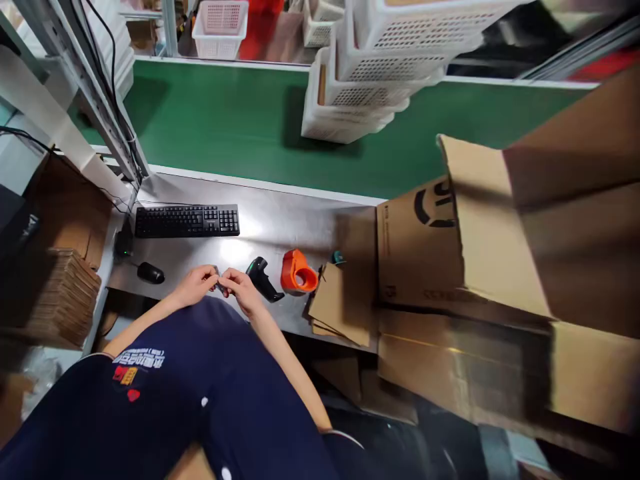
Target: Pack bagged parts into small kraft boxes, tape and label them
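Observation:
My left hand (196, 284) and my right hand (242, 289) are close together over the near edge of the metal table. Both pinch a small dark grey thing (219, 280) between their fingertips. It is mostly covered by the fingers, so its kind does not show. Just right of my right hand lies a black handheld barcode scanner (264, 279). Beyond it is an orange tape dispenser (299, 272). A black keyboard (187, 221) lies past my left hand, and a black mouse (151, 273) is to its left.
Flat cardboard pieces (343, 303) lie at the table's right end, beside large open cardboard boxes (420, 247). Behind the table (290, 207) runs a green conveyor belt (225, 120), bearing stacked white baskets (345, 110). A metal post (93, 87) with cables rises at the left.

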Demonstrator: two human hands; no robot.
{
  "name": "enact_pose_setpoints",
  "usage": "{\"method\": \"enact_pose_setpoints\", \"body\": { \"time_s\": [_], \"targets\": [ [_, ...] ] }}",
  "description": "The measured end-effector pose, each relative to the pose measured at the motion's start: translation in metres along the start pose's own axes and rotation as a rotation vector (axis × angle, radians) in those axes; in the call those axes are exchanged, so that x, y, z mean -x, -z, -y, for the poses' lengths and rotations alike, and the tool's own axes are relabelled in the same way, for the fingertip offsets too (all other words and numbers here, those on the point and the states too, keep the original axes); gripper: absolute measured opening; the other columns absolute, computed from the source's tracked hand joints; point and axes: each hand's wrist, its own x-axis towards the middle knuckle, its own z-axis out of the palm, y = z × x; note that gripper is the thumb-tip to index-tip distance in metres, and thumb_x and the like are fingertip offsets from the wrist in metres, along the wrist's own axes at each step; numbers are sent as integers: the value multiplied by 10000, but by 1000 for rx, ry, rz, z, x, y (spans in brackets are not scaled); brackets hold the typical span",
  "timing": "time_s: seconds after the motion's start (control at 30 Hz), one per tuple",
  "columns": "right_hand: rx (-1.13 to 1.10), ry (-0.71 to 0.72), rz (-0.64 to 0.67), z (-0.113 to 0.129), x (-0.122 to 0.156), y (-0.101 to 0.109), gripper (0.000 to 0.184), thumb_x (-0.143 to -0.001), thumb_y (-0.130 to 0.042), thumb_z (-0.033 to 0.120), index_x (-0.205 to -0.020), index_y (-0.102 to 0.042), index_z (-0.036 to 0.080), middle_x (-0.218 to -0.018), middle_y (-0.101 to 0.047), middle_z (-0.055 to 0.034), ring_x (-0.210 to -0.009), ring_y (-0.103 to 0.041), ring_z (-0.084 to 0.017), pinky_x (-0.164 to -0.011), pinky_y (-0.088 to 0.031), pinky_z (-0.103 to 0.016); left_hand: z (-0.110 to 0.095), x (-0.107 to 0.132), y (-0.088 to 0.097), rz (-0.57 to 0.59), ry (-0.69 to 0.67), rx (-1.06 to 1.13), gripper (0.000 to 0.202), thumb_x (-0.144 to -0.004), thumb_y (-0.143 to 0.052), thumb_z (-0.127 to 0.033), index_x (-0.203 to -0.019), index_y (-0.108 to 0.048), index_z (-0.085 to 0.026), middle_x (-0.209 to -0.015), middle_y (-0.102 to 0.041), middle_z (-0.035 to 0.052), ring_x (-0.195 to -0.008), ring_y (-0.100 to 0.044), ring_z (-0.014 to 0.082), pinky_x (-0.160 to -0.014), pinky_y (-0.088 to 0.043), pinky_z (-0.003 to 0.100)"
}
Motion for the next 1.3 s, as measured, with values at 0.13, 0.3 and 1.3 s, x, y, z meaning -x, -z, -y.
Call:
{"method": "enact_pose_setpoints", "body": {
  "time_s": [0.13, 0.3, 1.3],
  "targets": [
    [313, 162, -370, -5, 7, -7, 308, -839, -613, 414, -620, -462, 259, -603, -491, 31, -590, -449, -150, -594, -398, -302, -1, 3, -13, -203, -32, -468, 198, -912, -550, -265, -720, -533, -220, -754, -620, 10, -678, -570, 154, -690, -459, 305],
    [245, 115, -274, -15, 8, -8, 164, -842, -606, 396, -839, -579, 234, -836, -658, 1, -571, -538, -126, -573, -398, -281, 20, -1, 0, -195, -203, -523, 91, -911, -621, -291, -852, -614, -221, -1187, -714, 116, -1139, -686, 254, -1001, -542, 413],
    [-118, 4, -301, -42, -19, -12, 374, -699, -758, 568, -631, -629, 223, -722, -667, -18, -705, -601, -190, -699, -522, -350, 45, -35, 30, 124, -405, -846, 516, -893, -754, -417, -1351, -655, -202, -1289, -734, 144, -1148, -665, 317, -952, -457, 421]
  ]
}}
